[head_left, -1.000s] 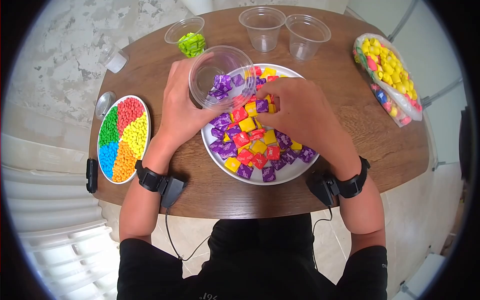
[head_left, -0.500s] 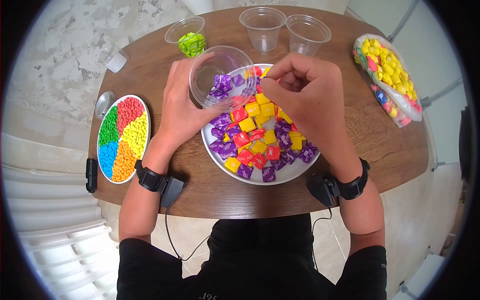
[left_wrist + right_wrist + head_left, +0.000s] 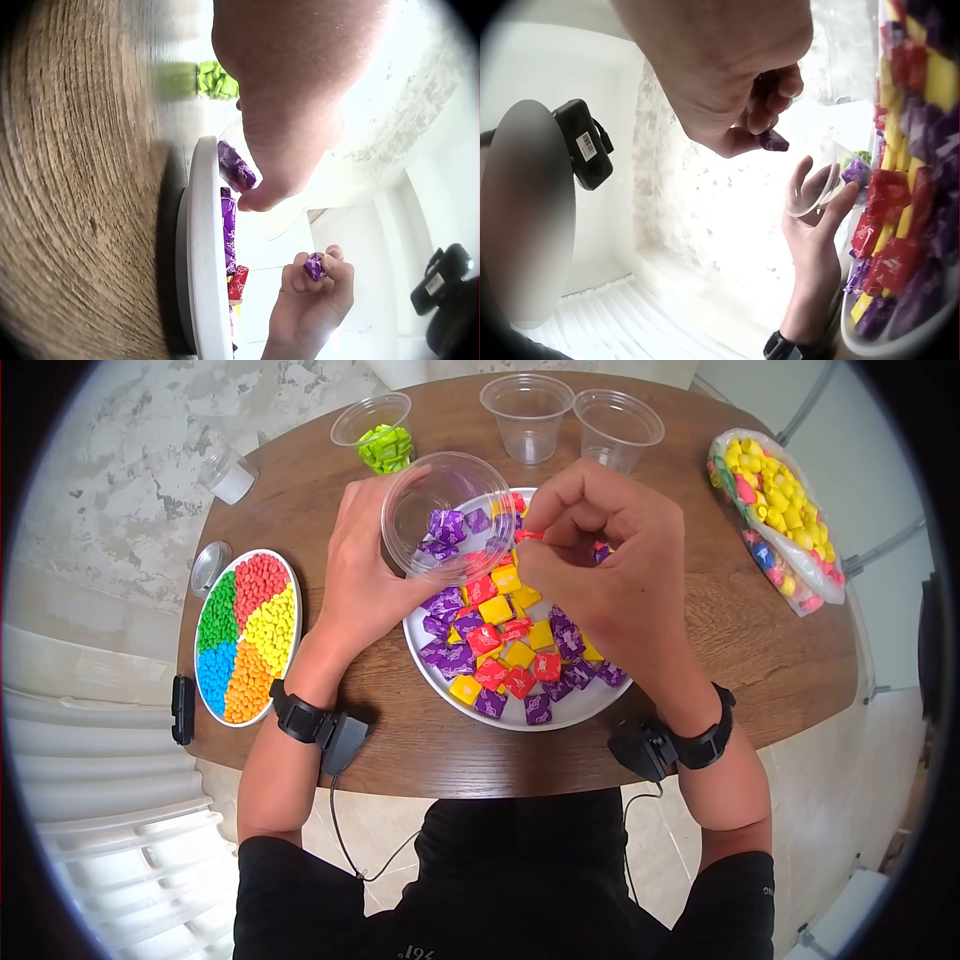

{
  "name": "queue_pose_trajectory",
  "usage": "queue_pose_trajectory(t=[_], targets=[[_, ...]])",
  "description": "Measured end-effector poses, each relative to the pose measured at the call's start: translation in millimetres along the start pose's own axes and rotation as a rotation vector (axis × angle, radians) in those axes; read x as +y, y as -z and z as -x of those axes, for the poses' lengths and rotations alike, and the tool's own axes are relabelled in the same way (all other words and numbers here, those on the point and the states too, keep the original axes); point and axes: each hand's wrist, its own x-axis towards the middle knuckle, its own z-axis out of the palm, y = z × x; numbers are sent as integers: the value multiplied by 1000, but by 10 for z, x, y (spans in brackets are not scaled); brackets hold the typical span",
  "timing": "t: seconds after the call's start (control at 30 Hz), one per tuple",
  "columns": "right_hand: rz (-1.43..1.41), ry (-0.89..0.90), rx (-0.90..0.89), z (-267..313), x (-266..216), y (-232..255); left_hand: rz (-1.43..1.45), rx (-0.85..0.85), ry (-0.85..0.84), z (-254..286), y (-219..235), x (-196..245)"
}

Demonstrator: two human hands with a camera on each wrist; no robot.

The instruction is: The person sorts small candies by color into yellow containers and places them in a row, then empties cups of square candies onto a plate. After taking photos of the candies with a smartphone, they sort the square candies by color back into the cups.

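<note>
My left hand (image 3: 362, 570) grips a clear plastic cup (image 3: 412, 510) and holds it tilted over the left side of a white plate (image 3: 588, 706). A few purple wrapped candies (image 3: 447, 526) lie inside the cup. Between thumb and fingers, my right hand (image 3: 635, 575) pinches one purple wrapped candy (image 3: 313, 266), raised above the plate to the right of the cup. The right wrist view also shows this candy (image 3: 772, 141) at the fingertips. Purple, red (image 3: 483, 638) and yellow (image 3: 495, 609) wrapped candies cover the plate, partly hidden by the right hand.
Two clear cups (image 3: 527, 420) stand at the back, and another cup (image 3: 372, 422) holds green wrapped pieces (image 3: 385, 450). At left is an oval plate (image 3: 297, 622) of small colour-sorted candies, beside small jars (image 3: 228, 480). A bag (image 3: 780, 510) of yellow and pink pieces lies at right.
My right hand was down at the candies on the plate, then came up with a purple candy between its fingers. The left hand and the cup have hardly moved.
</note>
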Motion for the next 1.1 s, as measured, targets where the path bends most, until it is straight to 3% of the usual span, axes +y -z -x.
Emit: queue_pose_trajectory(t=[0.3,0.5,0.6,0.7,0.8,0.87,1.1], targets=[[-35,40,83,-65,54,67,-8,-8,6,-2,8,2],[-91,-52,-11,-60,64,75,-4,-1,2,-6,1,14],[-22,78,-38,-58,122,52,15,20,-10,-15,-10,27],[243,300,28,-76,179,4,46,44,-10,-18,-19,30],[249,291,154,-74,170,21,56,46,-13,-34,-22,49],[40,-29,180,-68,100,50,48,44,-14,-27,-6,47],[41,-58,186,-82,236,67,58,52,-1,-21,-5,38]])
